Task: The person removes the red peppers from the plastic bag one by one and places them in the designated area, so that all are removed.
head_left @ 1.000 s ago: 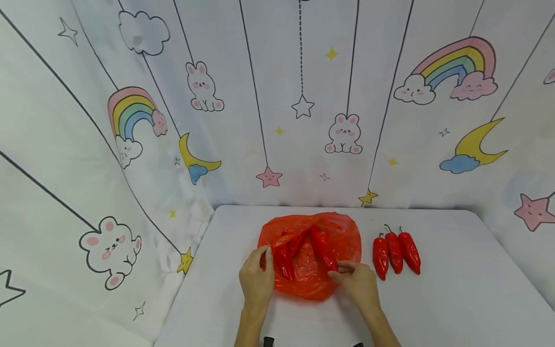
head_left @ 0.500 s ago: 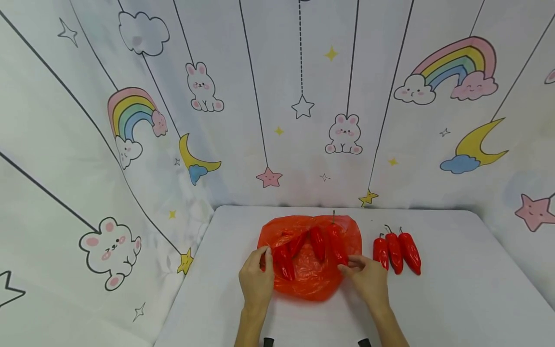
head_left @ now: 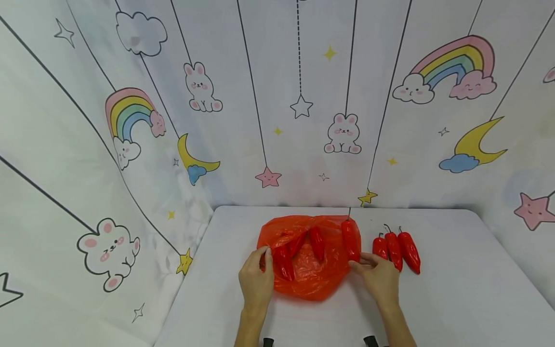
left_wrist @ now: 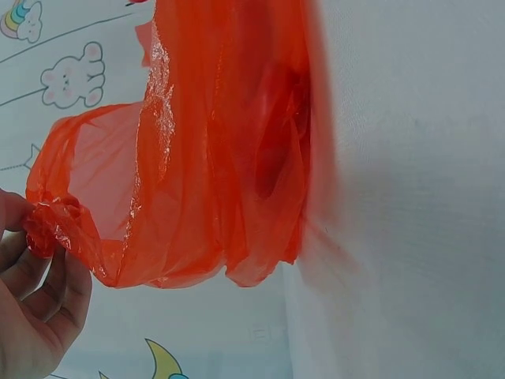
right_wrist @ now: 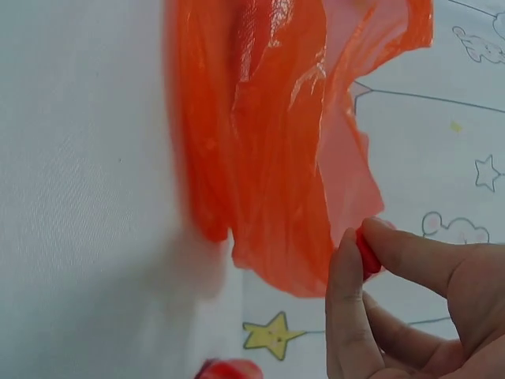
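An orange-red plastic bag [head_left: 303, 284] stands open on the white table, several red chili peppers [head_left: 318, 243] visible inside. My left hand [head_left: 257, 277] pinches the bag's left rim; in the left wrist view the fingers [left_wrist: 67, 296] grip its bunched film. Between thumb and fingertips my right hand [head_left: 379, 279] pinches the lower end of another red chili pepper [head_left: 351, 241]. Its stem points away, and it overlaps the bag's right edge in the head view. Only the pepper's red tip [right_wrist: 368, 251] shows in the right wrist view, beside the bag's rim.
Three red chili peppers [head_left: 393, 248] lie side by side on the white table [head_left: 459, 289], right of the bag and partly behind my right hand. A cartoon-printed curtain [head_left: 299, 159] rises behind the table's back edge and along its sides.
My right hand has moved right with the pinched chili pepper, from over the bag's middle to its right edge. The left hand stays at the left rim.
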`<state>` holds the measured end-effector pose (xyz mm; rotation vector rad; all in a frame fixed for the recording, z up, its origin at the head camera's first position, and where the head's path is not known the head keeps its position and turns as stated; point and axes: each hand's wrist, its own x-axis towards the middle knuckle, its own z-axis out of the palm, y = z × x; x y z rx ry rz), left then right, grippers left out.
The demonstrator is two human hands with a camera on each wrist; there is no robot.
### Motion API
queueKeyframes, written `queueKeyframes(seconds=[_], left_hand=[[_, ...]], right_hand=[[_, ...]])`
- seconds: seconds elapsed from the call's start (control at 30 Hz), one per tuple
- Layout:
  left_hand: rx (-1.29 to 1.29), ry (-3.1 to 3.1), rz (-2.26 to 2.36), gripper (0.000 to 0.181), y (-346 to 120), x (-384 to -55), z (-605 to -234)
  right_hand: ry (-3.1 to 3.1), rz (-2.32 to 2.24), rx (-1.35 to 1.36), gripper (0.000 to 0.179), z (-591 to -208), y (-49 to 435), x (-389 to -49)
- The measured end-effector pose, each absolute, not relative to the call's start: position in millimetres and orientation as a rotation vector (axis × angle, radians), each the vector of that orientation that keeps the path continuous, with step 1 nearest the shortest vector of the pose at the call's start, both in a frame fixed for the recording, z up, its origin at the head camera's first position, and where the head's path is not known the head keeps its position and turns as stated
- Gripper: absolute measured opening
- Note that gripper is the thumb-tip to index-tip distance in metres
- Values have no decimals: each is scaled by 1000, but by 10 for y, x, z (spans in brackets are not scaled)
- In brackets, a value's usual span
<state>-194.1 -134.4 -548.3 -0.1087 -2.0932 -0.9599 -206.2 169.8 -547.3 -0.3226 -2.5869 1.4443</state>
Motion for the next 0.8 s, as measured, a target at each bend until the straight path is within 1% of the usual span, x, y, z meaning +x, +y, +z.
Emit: queueKeyframes(seconds=[0.4,0.53,0.8], left_hand=[[-108,-2097,-963,17,-1331,-1943,-5489],[-108,-2095,-954,16,-1329,-1943,-5490],[-114,-2094,-945,16,-1322,-1942,-5482]], right_hand=[[-2593,1446,-474,59,-5559,1867,-2077],[-2601,1434,-486,61,-5589,1922,-2079],[-2596,1411,-516,58,-5666,2001,-2083]])
